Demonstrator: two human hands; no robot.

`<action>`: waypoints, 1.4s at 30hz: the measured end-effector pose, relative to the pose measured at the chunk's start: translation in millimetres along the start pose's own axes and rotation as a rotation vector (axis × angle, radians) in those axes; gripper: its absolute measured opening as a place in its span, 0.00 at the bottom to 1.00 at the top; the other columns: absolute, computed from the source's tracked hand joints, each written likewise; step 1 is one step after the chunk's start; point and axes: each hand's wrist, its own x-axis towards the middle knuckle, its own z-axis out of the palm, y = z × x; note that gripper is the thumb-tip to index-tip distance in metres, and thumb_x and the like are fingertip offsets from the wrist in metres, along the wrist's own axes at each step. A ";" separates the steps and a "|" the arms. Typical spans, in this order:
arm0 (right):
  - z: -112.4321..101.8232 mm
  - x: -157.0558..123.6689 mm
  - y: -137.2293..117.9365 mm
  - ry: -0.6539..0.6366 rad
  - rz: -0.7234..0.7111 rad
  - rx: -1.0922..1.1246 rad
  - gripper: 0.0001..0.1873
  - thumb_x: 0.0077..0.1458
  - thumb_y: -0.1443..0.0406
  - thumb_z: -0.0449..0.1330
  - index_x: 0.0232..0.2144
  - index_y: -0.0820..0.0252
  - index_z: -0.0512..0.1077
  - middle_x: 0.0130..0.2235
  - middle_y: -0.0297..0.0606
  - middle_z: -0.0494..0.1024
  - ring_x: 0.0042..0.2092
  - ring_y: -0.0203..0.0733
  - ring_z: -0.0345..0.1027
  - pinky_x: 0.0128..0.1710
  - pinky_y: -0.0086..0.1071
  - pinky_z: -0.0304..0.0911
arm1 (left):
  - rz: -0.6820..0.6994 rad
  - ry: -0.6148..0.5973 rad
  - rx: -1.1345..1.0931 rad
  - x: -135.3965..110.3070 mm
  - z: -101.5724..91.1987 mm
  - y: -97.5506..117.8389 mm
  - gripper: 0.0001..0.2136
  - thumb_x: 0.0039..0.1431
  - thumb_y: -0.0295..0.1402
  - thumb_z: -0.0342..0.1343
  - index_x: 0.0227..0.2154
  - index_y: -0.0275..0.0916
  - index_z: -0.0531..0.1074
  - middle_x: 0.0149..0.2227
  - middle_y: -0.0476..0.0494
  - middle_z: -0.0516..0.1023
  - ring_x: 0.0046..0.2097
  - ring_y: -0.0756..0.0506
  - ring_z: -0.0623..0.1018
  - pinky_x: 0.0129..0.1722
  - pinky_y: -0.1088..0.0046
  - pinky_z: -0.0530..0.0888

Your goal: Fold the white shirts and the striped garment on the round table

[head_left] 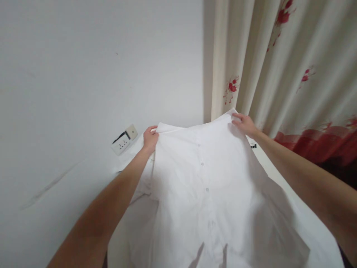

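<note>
A white button-up shirt (184,175) is spread out in front of me, its row of small buttons running down the middle and its collar toward the bottom edge of the view. My left hand (151,138) pinches the far left corner of the fabric. At the far right corner, my right hand (244,124) grips the cloth between thumb and fingers. The far edge between both hands is stretched, sagging slightly in the middle. Sleeves hang or lie loosely at both sides.
A white wall (97,67) rises behind and to the left, with a socket (121,143) and a small wall plate (131,131) near my left hand. Cream curtains (256,63) with red flowers hang at the right. A white surface (304,208) with dark lettering lies under the shirt.
</note>
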 end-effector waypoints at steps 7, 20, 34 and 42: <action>57.9 23.5 -3.0 -0.180 0.140 -0.211 0.24 0.55 0.63 0.61 0.53 0.67 0.74 0.61 0.54 0.69 0.63 0.61 0.58 0.61 0.55 0.55 | 0.212 -0.093 0.320 9.1 28.2 -26.8 0.32 0.48 0.18 0.52 0.60 0.33 0.66 0.60 0.33 0.71 0.63 0.39 0.68 0.64 0.60 0.63; -21.8 -226.5 -71.0 -0.472 -0.464 -0.061 0.19 0.64 0.66 0.50 0.53 0.50 0.75 0.64 0.42 0.66 0.65 0.52 0.56 0.62 0.52 0.57 | 0.573 -0.935 0.430 -225.5 -101.5 39.9 0.15 0.68 0.39 0.50 0.54 0.50 0.73 0.61 0.46 0.71 0.63 0.42 0.68 0.64 0.62 0.66; -76.9 -377.0 -96.1 -0.599 -0.729 -0.101 0.21 0.64 0.66 0.55 0.58 0.57 0.70 0.51 0.47 0.76 0.53 0.50 0.69 0.56 0.48 0.63 | 0.950 -0.884 0.470 -370.4 -115.7 54.4 0.16 0.66 0.26 0.52 0.55 0.40 0.71 0.49 0.39 0.78 0.53 0.40 0.75 0.56 0.58 0.72; -86.1 -376.2 -111.8 -0.559 -0.623 0.002 0.18 0.65 0.72 0.49 0.51 0.59 0.73 0.43 0.44 0.77 0.44 0.44 0.71 0.45 0.35 0.66 | 0.686 -0.816 0.203 -369.2 -112.3 78.3 0.10 0.64 0.26 0.51 0.41 0.39 0.77 0.37 0.44 0.78 0.39 0.47 0.78 0.41 0.73 0.74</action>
